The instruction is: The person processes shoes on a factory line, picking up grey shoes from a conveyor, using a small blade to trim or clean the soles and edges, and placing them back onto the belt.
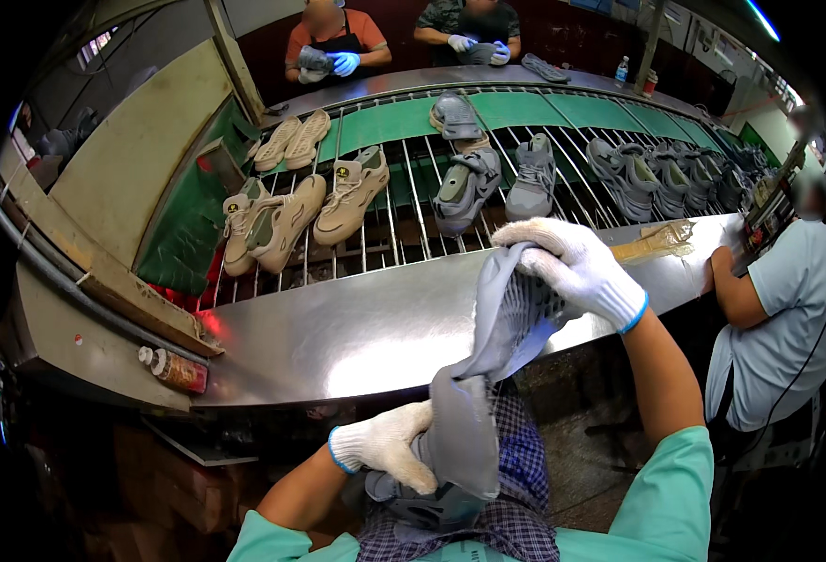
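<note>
I wear white knit gloves with blue cuffs. My right hand [577, 267] is raised and grips the upper end of a grey shoe upper [502, 328], pulling it upward. My left hand [390, 450] sits low near my lap and holds the lower part of the same grey shoe [460, 440], which rests on my checked apron [516, 487]. The shoe's sole is partly hidden below my left hand.
A shiny metal ledge [357, 328] runs in front of me beside a wire-rack conveyor [404, 215] carrying beige shoes [287, 220] and grey shoes [535, 178]. A person in light blue [778, 309] sits to my right. Two gloved workers [338, 47] stand across. A bottle [174, 368] lies at left.
</note>
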Demonstrator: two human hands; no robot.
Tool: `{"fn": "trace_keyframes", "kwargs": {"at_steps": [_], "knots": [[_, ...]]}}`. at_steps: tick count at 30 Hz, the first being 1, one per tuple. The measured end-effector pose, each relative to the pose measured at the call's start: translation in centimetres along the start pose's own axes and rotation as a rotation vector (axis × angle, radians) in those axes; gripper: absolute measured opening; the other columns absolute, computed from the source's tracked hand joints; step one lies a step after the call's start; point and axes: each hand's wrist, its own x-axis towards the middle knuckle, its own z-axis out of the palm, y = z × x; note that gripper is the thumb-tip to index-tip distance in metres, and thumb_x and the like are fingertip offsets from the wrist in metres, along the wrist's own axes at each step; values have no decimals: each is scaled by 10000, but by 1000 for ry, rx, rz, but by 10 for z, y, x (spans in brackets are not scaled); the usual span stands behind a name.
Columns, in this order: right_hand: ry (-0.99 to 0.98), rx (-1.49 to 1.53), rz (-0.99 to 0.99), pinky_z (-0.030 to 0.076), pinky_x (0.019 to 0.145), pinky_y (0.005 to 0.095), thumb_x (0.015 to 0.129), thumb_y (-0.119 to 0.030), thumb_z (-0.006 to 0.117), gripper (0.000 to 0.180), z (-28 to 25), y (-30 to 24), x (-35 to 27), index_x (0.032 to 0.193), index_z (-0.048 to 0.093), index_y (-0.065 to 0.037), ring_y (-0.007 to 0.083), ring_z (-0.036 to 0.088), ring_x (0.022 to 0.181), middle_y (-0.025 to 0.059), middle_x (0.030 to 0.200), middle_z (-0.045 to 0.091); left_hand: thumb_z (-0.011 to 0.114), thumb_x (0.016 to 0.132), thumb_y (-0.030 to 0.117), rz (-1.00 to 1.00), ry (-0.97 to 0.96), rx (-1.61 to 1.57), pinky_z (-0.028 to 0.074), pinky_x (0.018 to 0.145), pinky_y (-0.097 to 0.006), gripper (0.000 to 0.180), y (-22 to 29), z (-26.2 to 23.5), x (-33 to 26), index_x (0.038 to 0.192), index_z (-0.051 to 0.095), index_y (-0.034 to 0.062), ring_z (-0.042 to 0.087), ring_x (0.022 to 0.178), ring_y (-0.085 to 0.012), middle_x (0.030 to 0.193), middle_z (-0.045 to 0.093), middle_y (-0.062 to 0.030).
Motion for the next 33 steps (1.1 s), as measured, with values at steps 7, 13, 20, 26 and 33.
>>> {"fn": "trace_keyframes", "kwargs": {"at_steps": [7,13,20,26,33], "knots": [[-196,173,59,522,1102,400,1027,-255,617,371,0,12,23,1350,726,-108,268,707,1209,99,1299,757,1042,619,402,78,9,35,506,1110,-414,1035,3,7,8,1458,571,20,641,1238,-236,1342,667,-99],[-386,160,-53,493,1140,428,1004,-282,615,424,0,-11,39,1382,697,-109,302,664,1275,124,1342,716,1053,618,402,1,-95,108,486,1151,-440,1160,16,8,9,1545,481,1,628,1306,-270,1453,632,-160],[-256,275,111,570,1044,427,820,-125,660,662,-17,-24,-9,1477,597,-75,292,686,1198,157,1343,668,1011,720,325,205,-197,-414,505,1134,-411,1057,2,-30,17,1544,460,-44,645,1282,-254,1393,655,-161],[95,-228,-207,618,799,423,774,-124,855,516,38,-69,-51,1257,688,-57,348,754,905,150,1056,753,1064,628,275,-87,-101,-344,523,1111,-416,1117,12,-78,2,1531,472,-9,668,1252,-256,1369,678,-163],[-271,-44,-131,614,863,444,727,-274,916,597,88,-76,-106,1240,681,-78,347,734,999,141,1156,717,1046,600,372,-284,-204,345,532,1093,-414,1146,11,-49,-23,1520,479,-9,669,1262,-287,1372,681,-195]]}}
